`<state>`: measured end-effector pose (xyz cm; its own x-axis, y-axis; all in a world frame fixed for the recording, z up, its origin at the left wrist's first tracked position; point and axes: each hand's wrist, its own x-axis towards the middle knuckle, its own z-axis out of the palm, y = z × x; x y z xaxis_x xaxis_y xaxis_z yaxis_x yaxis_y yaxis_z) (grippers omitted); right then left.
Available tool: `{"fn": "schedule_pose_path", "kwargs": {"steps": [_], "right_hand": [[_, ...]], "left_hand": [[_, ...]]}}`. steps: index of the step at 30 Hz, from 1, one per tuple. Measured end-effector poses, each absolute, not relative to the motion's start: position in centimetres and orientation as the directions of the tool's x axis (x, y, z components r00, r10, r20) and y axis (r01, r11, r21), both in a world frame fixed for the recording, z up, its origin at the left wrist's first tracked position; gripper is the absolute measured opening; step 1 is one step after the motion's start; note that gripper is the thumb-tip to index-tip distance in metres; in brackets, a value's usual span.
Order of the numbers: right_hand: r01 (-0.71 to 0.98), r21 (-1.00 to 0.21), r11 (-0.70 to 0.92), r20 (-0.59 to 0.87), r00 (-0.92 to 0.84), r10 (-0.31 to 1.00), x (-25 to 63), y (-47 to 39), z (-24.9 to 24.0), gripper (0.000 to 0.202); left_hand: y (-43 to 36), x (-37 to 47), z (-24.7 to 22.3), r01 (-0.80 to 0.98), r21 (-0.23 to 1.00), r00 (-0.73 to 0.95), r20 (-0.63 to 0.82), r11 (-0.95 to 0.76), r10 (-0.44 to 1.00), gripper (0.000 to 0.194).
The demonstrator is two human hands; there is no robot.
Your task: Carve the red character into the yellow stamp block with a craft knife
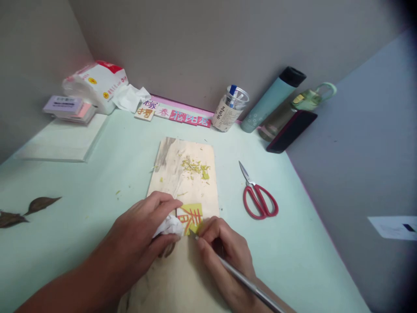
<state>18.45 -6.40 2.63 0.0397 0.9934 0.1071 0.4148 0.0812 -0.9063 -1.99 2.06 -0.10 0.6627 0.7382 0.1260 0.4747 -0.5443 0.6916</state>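
Observation:
My right hand (228, 256) grips a slim silver craft knife (249, 284) like a pen, its blade tip on the lower edge of a small square tile (197, 209). The tile has a yellow-green face with a red-orange Chinese character, and part of its left side is pale. At its left edge, my left hand (140, 234) is closed around a crumpled white tissue (171, 227), fingers and thumb against the tile. Beneath lies a pale wooden board (203, 150), smudged grey, with yellow-green shavings (193, 167) scattered above the tile.
Red-handled scissors (259, 202) lie right of the board. At the back stand a clear cup (226, 115), a teal bottle (272, 102), a green-lidded bottle (280, 117) and a dark phone (291, 130). Finished character tiles (184, 117) line the wall near a tissue pack (100, 87). Dried leaves (41, 204) lie left.

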Motion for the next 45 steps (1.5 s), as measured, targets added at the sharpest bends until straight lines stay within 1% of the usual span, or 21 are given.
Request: {"fn": "schedule_pose_path", "kwargs": {"steps": [6,17,23,25,28,31,35,38,42,45], "right_hand": [[0.373,-0.922,0.102,0.107,-0.007,0.994,18.7,-6.5,2.6,0.021],[0.366,-0.923,0.117,0.108,-0.044,0.993,18.9,-6.3,2.7,0.020],[0.368,-0.912,0.181,0.155,-0.097,0.983,19.4,-6.0,2.7,0.019],[0.357,-0.916,0.185,0.142,-0.143,0.979,19.8,-6.0,2.8,0.019],[0.322,-0.938,0.129,0.074,-0.176,0.982,20.2,-5.9,3.0,0.020],[0.316,-0.944,0.095,0.061,-0.116,0.991,20.1,-5.9,3.0,0.020],[0.407,-0.908,0.097,0.096,-0.023,0.995,19.7,-5.9,2.9,0.021],[0.456,-0.883,0.115,0.122,-0.014,0.992,19.5,-5.8,2.9,0.021],[0.458,-0.875,0.156,0.137,-0.076,0.988,19.6,-5.9,3.3,0.019],[0.399,-0.910,0.115,0.050,-0.172,0.984,19.9,-5.9,3.9,0.019]], "left_hand": [[2.2,-2.0,-0.2,0.479,0.684,0.670,0.119,-0.550,0.732,0.042],[2.1,-2.1,-0.1,0.471,0.699,0.668,0.117,-0.539,0.735,0.042],[2.0,-2.1,0.0,0.477,0.692,0.659,0.126,-0.542,0.741,0.040],[2.0,-2.1,-0.1,0.477,0.692,0.660,0.126,-0.543,0.741,0.040],[2.0,-2.1,-0.3,0.479,0.687,0.657,0.131,-0.546,0.742,0.041],[1.9,-2.1,-0.3,0.485,0.685,0.652,0.131,-0.543,0.747,0.041],[2.0,-2.1,-0.2,0.491,0.689,0.651,0.117,-0.534,0.750,0.041],[2.0,-2.0,-0.2,0.492,0.686,0.649,0.120,-0.535,0.751,0.041],[2.1,-2.0,-0.2,0.482,0.686,0.656,0.129,-0.545,0.744,0.041],[2.2,-2.0,-0.1,0.476,0.685,0.660,0.136,-0.551,0.739,0.040]]}}
